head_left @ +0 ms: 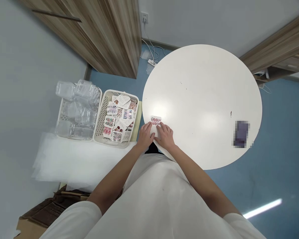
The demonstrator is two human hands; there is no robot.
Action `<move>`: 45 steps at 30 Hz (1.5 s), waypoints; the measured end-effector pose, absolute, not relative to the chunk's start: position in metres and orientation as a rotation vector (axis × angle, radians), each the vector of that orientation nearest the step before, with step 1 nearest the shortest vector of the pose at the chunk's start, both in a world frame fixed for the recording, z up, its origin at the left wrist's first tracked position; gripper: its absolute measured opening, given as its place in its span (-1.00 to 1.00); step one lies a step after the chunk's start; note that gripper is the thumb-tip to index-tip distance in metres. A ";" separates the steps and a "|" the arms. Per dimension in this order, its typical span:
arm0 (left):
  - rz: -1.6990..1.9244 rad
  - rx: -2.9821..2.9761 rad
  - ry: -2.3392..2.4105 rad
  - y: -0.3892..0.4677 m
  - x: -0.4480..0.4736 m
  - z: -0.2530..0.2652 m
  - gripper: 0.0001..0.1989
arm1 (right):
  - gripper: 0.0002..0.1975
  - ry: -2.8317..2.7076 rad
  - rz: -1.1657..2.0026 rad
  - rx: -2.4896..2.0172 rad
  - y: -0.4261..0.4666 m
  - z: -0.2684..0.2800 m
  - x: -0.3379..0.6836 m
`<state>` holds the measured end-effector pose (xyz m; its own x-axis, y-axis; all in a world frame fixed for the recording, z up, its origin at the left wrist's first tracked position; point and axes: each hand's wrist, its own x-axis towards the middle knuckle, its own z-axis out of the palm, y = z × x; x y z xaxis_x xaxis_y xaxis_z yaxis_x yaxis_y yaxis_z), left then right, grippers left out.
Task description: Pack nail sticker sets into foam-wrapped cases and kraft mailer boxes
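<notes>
At the near left edge of the round white table, a small white card of press-on nails shows two rows of glossy pink and red pieces. My left hand holds the card's lower left corner, fingers bent. On the lower right corner, my right hand has its fingers curled in the same way. Both thumbs point toward each other below the card. The fingertips partly cover its lower part, and whether it lies flat on the table or is slightly raised cannot be made out.
Left of the table, one white basket holds many similar nail cards; another basket holds clear plastic boxes. White sheets lie before them. A blurred dark object rests at the table's right. A cardboard box stands lower left.
</notes>
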<state>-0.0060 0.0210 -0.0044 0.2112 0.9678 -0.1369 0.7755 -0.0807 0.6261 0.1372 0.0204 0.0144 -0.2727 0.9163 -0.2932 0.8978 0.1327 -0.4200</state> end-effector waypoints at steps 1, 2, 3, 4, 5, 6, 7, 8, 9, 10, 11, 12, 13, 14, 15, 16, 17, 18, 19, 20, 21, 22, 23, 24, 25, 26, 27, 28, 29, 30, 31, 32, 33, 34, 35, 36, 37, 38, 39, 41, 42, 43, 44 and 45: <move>0.433 1.906 1.606 0.021 -0.006 -0.004 -0.49 | -0.43 -2.338 0.819 -1.874 0.020 0.015 0.137; 0.441 1.908 1.603 0.021 -0.006 -0.004 -0.49 | -0.44 -2.340 0.817 -1.873 0.020 0.015 0.138; 0.447 1.908 1.604 0.020 -0.005 -0.004 -0.50 | -0.45 -2.343 0.817 -1.870 0.020 0.015 0.138; 0.452 1.906 1.609 0.020 -0.004 -0.004 -0.50 | -0.46 -2.345 0.819 -1.868 0.020 0.015 0.139; 0.457 1.901 1.618 0.020 -0.003 -0.004 -0.51 | -0.46 -2.347 0.822 -1.865 0.021 0.015 0.140; 0.463 1.892 1.633 0.019 -0.002 -0.005 -0.51 | -0.46 -2.349 0.827 -1.860 0.021 0.015 0.141; 0.471 1.880 1.653 0.018 0.000 -0.005 -0.50 | -0.46 -2.351 0.832 -1.850 0.021 0.014 0.142; 0.482 1.865 1.676 0.017 0.001 -0.006 -0.50 | -0.45 -2.353 0.839 -1.837 0.021 0.014 0.144; 0.493 1.849 1.699 0.015 0.002 -0.006 -0.50 | -0.44 -2.355 0.851 -1.819 0.021 0.014 0.146; 0.503 1.835 1.720 0.013 0.003 -0.006 -0.50 | -0.43 -2.357 0.867 -1.797 0.021 0.013 0.149; 0.511 1.822 1.739 0.010 0.004 -0.006 -0.50 | -0.42 -2.360 0.887 -1.772 0.020 0.013 0.151; 0.517 1.808 1.759 0.006 0.005 -0.005 -0.50 | -0.42 -2.363 0.908 -1.744 0.018 0.013 0.154; 0.522 1.793 1.781 0.001 0.006 -0.004 -0.51 | -0.41 -2.364 0.929 -1.715 0.016 0.013 0.157; 0.529 1.777 1.805 -0.004 0.007 -0.002 -0.52 | -0.41 -2.364 0.953 -1.688 0.014 0.014 0.160; 0.539 1.760 1.830 -0.011 0.008 0.000 -0.53 | -0.41 -2.363 0.978 -1.662 0.011 0.015 0.164; 0.552 1.739 1.857 -0.019 0.010 0.002 -0.54 | -0.41 -2.362 1.008 -1.634 0.007 0.017 0.167; 0.566 1.717 1.882 -0.027 0.011 0.004 -0.54 | -0.41 -2.361 1.042 -1.603 0.002 0.019 0.172; 0.580 1.692 1.904 -0.037 0.014 0.006 -0.54 | -0.41 -2.357 1.078 -1.572 -0.002 0.022 0.176; 0.593 1.655 1.937 -0.047 0.017 0.008 -0.54 | -0.41 -2.350 1.115 -1.534 -0.008 0.024 0.181; 0.598 1.622 1.965 -0.058 0.020 0.009 -0.55 | -0.41 -2.335 1.146 -1.500 -0.014 0.027 0.187; 0.594 1.591 1.994 -0.069 0.023 0.010 -0.56 | -0.42 -2.313 1.167 -1.479 -0.020 0.029 0.192; 0.591 1.563 2.022 -0.080 0.027 0.011 -0.57 | -0.42 -2.284 1.187 -1.470 -0.026 0.031 0.197; 0.585 1.535 2.039 -0.091 0.031 0.012 -0.58 | -0.43 -2.255 1.215 -1.462 -0.032 0.032 0.202; 0.576 1.505 2.052 -0.101 0.034 0.012 -0.59 | -0.44 -2.236 1.254 -1.446 -0.037 0.033 0.207; 0.568 1.476 2.063 -0.111 0.037 0.013 -0.59 | -0.45 -2.221 1.289 -1.432 -0.042 0.033 0.211; 0.561 1.446 2.075 -0.119 0.039 0.015 -0.59 | -0.45 -2.213 1.319 -1.416 -0.047 0.034 0.214; 0.556 1.419 2.085 -0.127 0.041 0.016 -0.60 | -0.46 -2.211 1.344 -1.399 -0.051 0.035 0.217; 0.553 1.396 2.094 -0.134 0.041 0.018 -0.60 | -0.47 -2.214 1.363 -1.381 -0.054 0.036 0.219; 0.554 1.376 2.103 -0.140 0.041 0.020 -0.60 | -0.47 -2.222 1.376 -1.362 -0.057 0.038 0.220; 0.558 1.360 2.112 -0.146 0.040 0.022 -0.59 | -0.48 -2.233 1.385 -1.342 -0.059 0.040 0.220; 0.566 1.347 2.124 -0.150 0.038 0.025 -0.59 | -0.50 -2.246 1.389 -1.323 -0.061 0.042 0.219; 0.577 1.338 2.137 -0.154 0.035 0.028 -0.59 | -0.50 -2.260 1.389 -1.305 -0.063 0.044 0.218; 0.591 1.331 2.150 -0.157 0.031 0.030 -0.59 | -0.51 -2.275 1.385 -1.288 -0.064 0.046 0.215; 0.605 1.323 2.165 -0.161 0.027 0.033 -0.59 | -0.52 -2.293 1.380 -1.270 -0.065 0.048 0.212; 0.621 1.313 2.183 -0.164 0.021 0.036 -0.59 | -0.53 -2.312 1.370 -1.250 -0.065 0.050 0.207; 0.637 1.304 2.199 -0.167 0.015 0.039 -0.59 | -0.54 -2.335 1.361 -1.226 -0.066 0.051 0.201; 0.655 1.295 2.211 -0.171 0.008 0.042 -0.59 | -0.55 -2.360 1.350 -1.198 -0.067 0.052 0.193; 0.677 1.291 2.214 -0.175 0.001 0.045 -0.59 | -0.56 -2.385 1.339 -1.167 -0.068 0.052 0.184; 0.704 1.290 2.207 -0.180 -0.006 0.048 -0.59 | -0.56 -2.407 1.329 -1.135 -0.069 0.052 0.175; 0.766 1.277 2.172 -0.191 -0.020 0.053 -0.59 | -0.57 -2.445 1.321 -1.066 -0.073 0.052 0.153; 0.798 1.256 2.152 -0.196 -0.026 0.055 -0.59 | -0.57 -2.465 1.327 -1.023 -0.075 0.051 0.142; 0.828 1.221 2.138 -0.202 -0.031 0.057 -0.59 | -0.58 -2.487 1.337 -0.976 -0.078 0.051 0.131; 0.852 1.178 2.126 -0.207 -0.036 0.059 -0.60 | -0.58 -2.511 1.350 -0.926 -0.080 0.051 0.121; 0.871 1.132 2.116 -0.212 -0.040 0.060 -0.60 | -0.59 -2.535 1.364 -0.878 -0.083 0.051 0.111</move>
